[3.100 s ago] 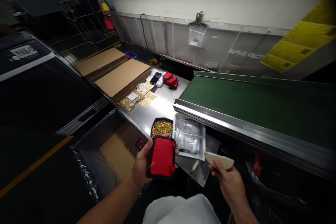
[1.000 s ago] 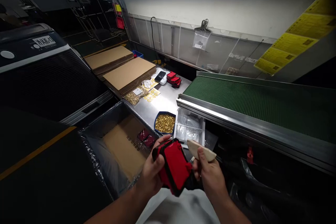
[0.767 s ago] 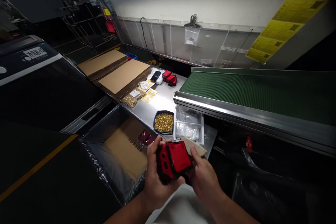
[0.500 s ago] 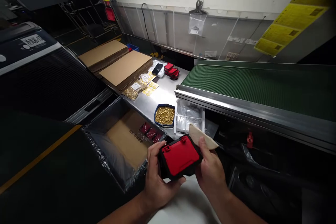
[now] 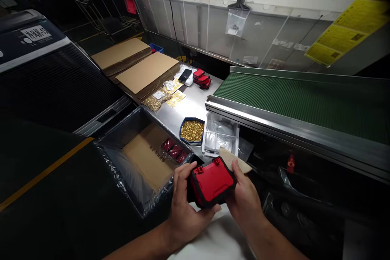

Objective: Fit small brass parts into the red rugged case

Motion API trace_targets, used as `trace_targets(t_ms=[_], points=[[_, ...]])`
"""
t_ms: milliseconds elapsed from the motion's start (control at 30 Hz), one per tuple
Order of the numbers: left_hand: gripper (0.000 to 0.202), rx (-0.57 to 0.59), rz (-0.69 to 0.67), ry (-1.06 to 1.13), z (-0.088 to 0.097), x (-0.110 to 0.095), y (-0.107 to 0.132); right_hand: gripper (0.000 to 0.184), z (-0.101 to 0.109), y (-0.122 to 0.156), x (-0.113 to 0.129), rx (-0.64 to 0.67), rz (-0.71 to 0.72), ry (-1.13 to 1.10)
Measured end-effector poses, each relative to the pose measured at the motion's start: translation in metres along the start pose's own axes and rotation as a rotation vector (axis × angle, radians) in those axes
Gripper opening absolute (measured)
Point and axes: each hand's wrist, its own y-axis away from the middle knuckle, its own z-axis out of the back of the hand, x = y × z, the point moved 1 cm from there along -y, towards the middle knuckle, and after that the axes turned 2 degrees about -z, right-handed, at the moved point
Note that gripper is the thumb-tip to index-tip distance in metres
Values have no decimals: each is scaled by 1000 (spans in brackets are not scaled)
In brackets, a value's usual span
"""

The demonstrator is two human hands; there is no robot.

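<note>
A red plastic case with black edges (image 5: 213,180) is held between both hands in front of my lap, tilted so its red face shows. My left hand (image 5: 185,207) grips its left side, thumb along the lower edge. At its right side, my right hand (image 5: 245,197) has its fingers partly hidden behind the case. Under the right thumb is a flat cream-coloured pad (image 5: 234,160), perhaps cloth, sticking out past the case's upper right corner. Beyond the hands stand a blue tray of small gold-coloured metal parts (image 5: 191,131) and a white bin of clear plastic bags (image 5: 219,134).
A plastic-lined crate (image 5: 114,170) at left holds cardboard and several wrapped dark red items (image 5: 173,149). A green conveyor belt (image 5: 289,101) runs along the right. Farther back are stacked red cases (image 5: 202,79), a phone (image 5: 185,75), a bag of gold parts (image 5: 157,98) and cardboard sheets (image 5: 148,71).
The red case has tipped a little, showing more of its black lower left edge. Both hands keep their hold. The whole view has shifted slightly.
</note>
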Motion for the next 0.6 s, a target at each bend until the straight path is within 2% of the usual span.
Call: trace_targets(t_ms=[133,233,300,333,400,500,600], points=[[89,12,41,24,0,6,-3,55,-1,-2,-3,-24,18,-14],[85,42,163,216,5,11,-10,54,12,-15,-9,20,89,113],[85,104,350,494,10,13,-16,57,34,-37,-10,-24,218,352],[87,132,453,642,13,14,-18,64,49,-51,-8,-89,296,508],[89,157,607,862,20,14,-23,72,82,-83,3,-242,394,675],[91,109,650,976,29,13,-26,69,124,-134,35,-441,473,889],[90,10,641,963,38,14,-20,49,142,-184,68,-546,520,1208]])
